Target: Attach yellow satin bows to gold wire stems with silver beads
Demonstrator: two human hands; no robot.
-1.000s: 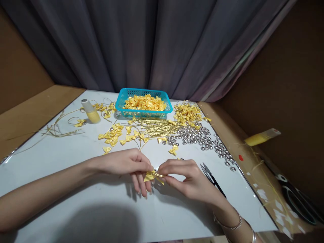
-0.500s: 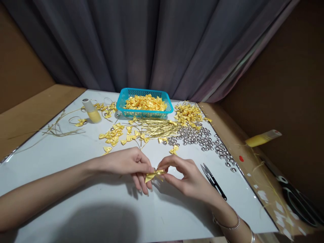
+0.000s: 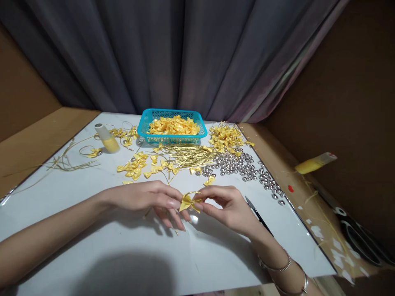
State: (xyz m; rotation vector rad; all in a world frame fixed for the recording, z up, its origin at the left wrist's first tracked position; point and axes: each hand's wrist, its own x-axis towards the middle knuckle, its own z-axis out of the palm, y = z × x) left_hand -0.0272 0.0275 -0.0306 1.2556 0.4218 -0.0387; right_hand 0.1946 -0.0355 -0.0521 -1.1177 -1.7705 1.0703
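Observation:
A yellow ribbon bow (image 3: 186, 202) with a thin gold cord curving above it is pinched between the thumb and fingertips of my right hand (image 3: 226, 205). Just to its left is my left hand (image 3: 157, 201), its fingers stretched and spread, the tips beside the bow. Whether those fingertips touch the bow is hard to tell. Ends of gold cord show below the left hand. Yellow bows (image 3: 135, 165) and a bundle of gold cords (image 3: 189, 155) lie beyond both hands. A pile of small silver beads (image 3: 236, 164) is behind the right hand.
A blue basket (image 3: 173, 140) of yellow bows stands at the back, with a heap of corded bows (image 3: 226, 137) to its right. A bottle (image 3: 107, 139) stands left. Black thread snips (image 3: 259, 216) lie beside my right wrist; large scissors (image 3: 359, 236) are at far right.
My left fingers have loosened from the bow and spread apart. My right hand has raised and turned the bow, so its gold cord loop now shows. The view has shifted slightly.

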